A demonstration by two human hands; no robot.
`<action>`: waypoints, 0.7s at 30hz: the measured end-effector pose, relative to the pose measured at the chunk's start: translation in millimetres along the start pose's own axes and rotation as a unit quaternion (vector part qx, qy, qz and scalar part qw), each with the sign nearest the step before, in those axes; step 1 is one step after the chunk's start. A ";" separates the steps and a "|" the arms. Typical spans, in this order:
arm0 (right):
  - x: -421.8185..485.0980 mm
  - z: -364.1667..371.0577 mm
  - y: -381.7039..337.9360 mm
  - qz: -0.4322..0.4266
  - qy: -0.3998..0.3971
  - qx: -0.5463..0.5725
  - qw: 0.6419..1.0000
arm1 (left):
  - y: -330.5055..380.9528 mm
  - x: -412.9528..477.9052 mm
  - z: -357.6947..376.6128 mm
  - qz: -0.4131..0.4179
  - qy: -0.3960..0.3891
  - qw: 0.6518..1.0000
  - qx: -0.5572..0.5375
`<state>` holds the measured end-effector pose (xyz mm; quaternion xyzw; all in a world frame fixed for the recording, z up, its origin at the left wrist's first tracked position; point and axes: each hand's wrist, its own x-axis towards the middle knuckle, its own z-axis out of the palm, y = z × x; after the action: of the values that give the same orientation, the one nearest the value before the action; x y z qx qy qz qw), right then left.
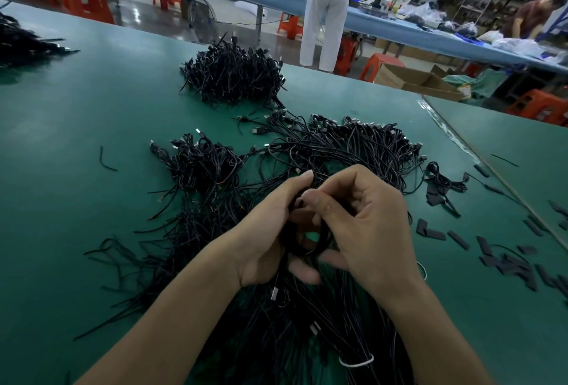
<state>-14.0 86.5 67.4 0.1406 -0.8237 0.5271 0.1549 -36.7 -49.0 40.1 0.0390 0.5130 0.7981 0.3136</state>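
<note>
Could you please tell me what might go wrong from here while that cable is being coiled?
1. The coil is only pinched between the left hand and the right hand, so it could spring open if either grip slackens.
2. It is held right over the loose cables, so its tail may snag one and drag others along.

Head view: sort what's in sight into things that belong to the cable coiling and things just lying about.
Belongs to the job: left hand and right hand, both gripping the coiled cable; loose cables beneath them; pile of coiled cables beside them; black strips, probably.
Lying about: cable scrap, cardboard box, fan, orange stools.
</note>
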 end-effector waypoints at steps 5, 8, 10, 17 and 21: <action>1.0 -0.4 3.5 -0.005 -0.008 0.022 1.000 | -2.9 4.6 -6.7 -0.009 0.009 0.997 0.078; 2.4 3.2 12.7 -0.009 0.019 -0.019 1.000 | -2.5 5.7 -9.7 0.020 0.087 0.987 0.134; 2.6 4.7 21.3 0.045 0.017 0.001 0.999 | -2.0 5.6 -11.1 0.079 0.126 0.968 0.202; -18.9 37.5 44.1 0.168 -0.240 -0.178 0.940 | 6.8 4.7 -22.7 0.222 0.264 0.913 0.218; -30.7 72.6 47.3 0.015 -0.320 -0.359 0.877 | 6.6 3.3 -23.3 0.235 0.291 0.890 0.260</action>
<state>-12.4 41.5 -12.7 0.2234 -0.9631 0.1239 -0.0850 -51.3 -67.6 33.8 0.0047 0.7464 0.6621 -0.0672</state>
